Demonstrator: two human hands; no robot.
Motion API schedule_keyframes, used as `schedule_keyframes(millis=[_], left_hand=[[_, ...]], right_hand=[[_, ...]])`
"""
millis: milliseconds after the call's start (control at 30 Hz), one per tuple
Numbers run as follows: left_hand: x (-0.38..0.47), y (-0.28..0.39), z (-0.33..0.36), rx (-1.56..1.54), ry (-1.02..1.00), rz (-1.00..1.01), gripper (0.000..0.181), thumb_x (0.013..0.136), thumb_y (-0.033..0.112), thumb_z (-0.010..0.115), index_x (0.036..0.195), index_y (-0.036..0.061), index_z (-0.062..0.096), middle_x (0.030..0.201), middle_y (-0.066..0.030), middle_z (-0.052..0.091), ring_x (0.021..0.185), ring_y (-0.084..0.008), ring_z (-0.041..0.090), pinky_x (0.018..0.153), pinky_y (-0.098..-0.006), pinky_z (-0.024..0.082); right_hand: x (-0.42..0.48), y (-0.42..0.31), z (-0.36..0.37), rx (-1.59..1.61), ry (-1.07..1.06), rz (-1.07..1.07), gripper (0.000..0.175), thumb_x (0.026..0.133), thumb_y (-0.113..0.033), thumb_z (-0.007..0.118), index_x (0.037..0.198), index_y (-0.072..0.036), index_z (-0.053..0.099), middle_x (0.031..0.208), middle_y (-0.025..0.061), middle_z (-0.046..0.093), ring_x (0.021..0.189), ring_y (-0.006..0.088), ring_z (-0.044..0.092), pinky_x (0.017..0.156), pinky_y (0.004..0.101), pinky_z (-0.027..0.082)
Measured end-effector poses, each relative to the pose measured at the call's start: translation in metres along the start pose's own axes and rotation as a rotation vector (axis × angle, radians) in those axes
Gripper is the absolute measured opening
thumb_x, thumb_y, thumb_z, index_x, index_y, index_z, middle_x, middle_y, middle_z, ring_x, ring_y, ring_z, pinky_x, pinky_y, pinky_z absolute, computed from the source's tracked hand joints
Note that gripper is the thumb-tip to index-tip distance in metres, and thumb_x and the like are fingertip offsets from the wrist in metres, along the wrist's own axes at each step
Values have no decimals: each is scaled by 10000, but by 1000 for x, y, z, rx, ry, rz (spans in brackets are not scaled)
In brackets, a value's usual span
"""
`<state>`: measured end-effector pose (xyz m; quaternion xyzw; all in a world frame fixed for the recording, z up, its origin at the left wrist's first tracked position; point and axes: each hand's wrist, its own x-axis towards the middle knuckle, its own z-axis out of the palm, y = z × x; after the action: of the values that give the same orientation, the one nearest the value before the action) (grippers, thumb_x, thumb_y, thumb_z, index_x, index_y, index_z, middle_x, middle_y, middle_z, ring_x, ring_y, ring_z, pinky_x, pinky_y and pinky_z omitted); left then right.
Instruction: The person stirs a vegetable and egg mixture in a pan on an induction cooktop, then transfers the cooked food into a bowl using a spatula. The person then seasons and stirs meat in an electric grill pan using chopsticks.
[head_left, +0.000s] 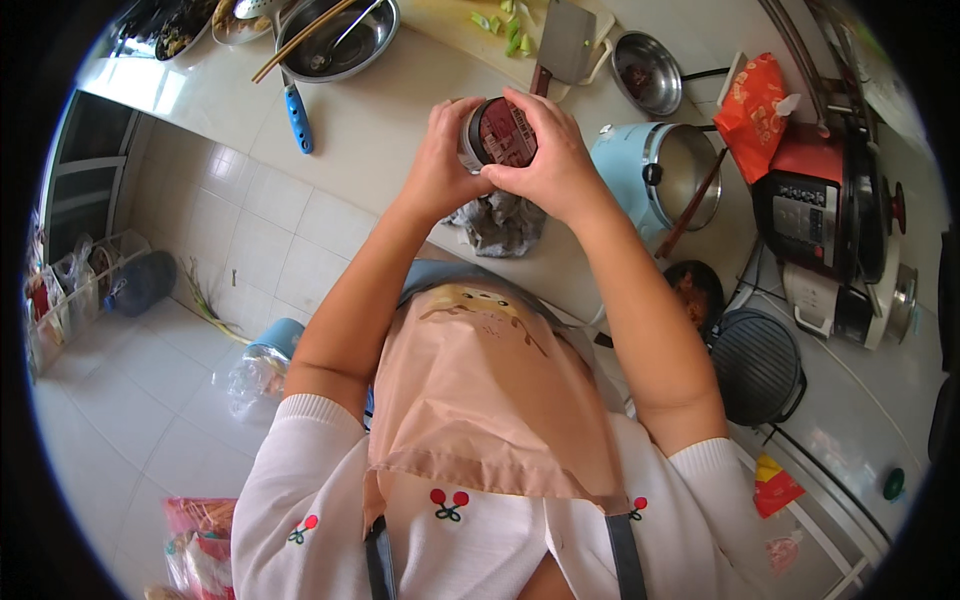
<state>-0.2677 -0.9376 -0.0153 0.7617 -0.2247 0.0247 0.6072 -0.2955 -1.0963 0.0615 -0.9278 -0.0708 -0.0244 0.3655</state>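
Note:
Between my two hands is a round jar (508, 133) with a dark-rimmed lid and a reddish printed top that bears writing. My left hand (444, 154) grips its left side, and my right hand (556, 154) wraps around the right side, its thumb across the near edge. The jar is held above the counter; its contents cannot be made out. Just below my hands, a crumpled grey cloth (504, 225) lies by the counter's front edge. Beyond my right hand, a cleaver (564, 41) rests at the cutting board (450, 22) with chopped green pieces (514, 34).
A steel bowl (360, 56) holding chopsticks (300, 41) and a spoon stands at the back left, near a blue-handled utensil (298, 120). To the right are a small metal bowl (646, 73), a light-blue electric pot (626, 169), a red tissue pack (752, 116) and a black-and-red cooker (802, 210).

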Motion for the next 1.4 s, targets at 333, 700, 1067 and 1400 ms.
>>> schedule_keyframes(millis=[333,700,1067,1400], left_hand=[[-2,86,-20,16,-119,78,871,520,139,844,1281,38,433,1210,-156,487,1155,-326,489,995,-380,409],[-24,139,9,-1168,-36,-217,558,926,440,532,1297,55,370,1178,-74,519,1074,-172,515,902,-319,442],[-39,162,14,-905,-36,-176,574,938,421,544,1287,18,331,1105,-100,532,1019,-158,514,871,-293,436],[-31,170,14,-937,-145,-198,421,963,239,496,1305,53,334,1051,-72,564,935,-122,538,824,-264,447]], right_hand=[[-25,-61,-70,-87,-168,-161,732,617,-136,756,1297,-88,489,1300,118,500,1206,298,468,1028,382,393],[-37,-113,-137,186,-322,-35,832,611,-41,783,1364,-65,429,1306,65,494,1180,194,503,1012,369,431],[-45,-121,-157,54,-514,437,726,694,-225,787,1306,-37,445,1333,166,482,1120,246,571,872,339,504],[-64,-112,-169,229,-364,449,1018,623,-293,874,1446,-96,308,1319,132,486,1001,176,605,807,284,515]])
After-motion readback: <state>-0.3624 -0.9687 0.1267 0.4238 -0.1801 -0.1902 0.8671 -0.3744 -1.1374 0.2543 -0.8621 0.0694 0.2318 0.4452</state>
